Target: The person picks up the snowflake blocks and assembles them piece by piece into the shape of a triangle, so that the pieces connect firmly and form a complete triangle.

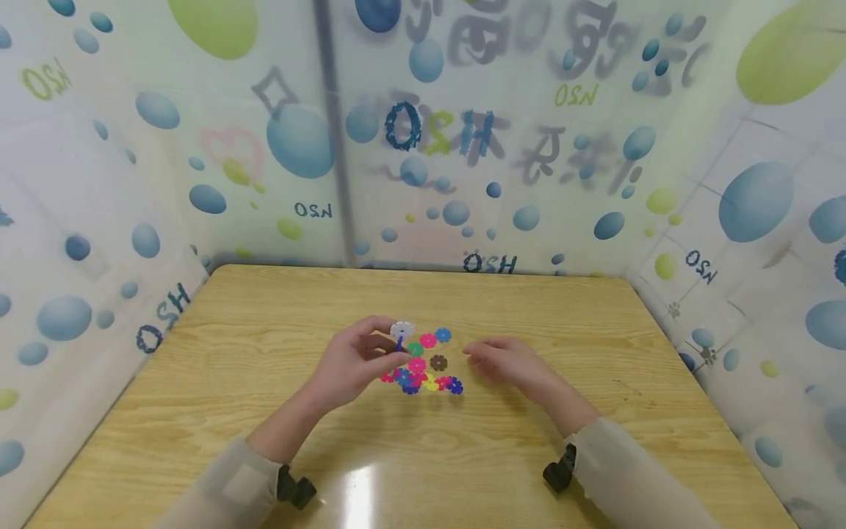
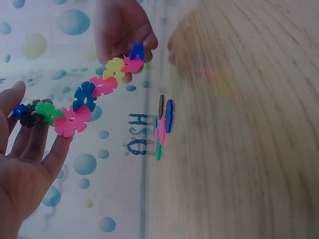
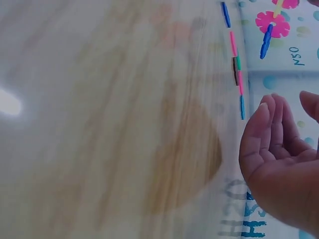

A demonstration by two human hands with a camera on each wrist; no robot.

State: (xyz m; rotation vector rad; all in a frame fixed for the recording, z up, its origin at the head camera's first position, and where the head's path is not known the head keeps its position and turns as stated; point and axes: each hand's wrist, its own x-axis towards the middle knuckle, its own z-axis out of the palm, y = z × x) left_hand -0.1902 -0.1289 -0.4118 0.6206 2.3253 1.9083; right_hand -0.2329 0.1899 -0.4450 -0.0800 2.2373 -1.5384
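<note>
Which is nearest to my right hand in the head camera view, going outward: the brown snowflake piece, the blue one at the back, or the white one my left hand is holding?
From the right hand:
1. Brown piece, on the table just to its left.
2. Blue piece, farther back and left.
3. White piece, farthest, at the left hand's fingertips.

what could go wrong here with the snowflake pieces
The left hand holds only one end of the chain of colourful plastic snowflake discs, so the joined run could sag and pop apart. The right hand hovers open beside the loose flat snowflake discs on the wooden table; a careless reach might scatter them. The left wrist view shows the other hand at the chain's far end, the head view does not, so the support is unclear.
</note>
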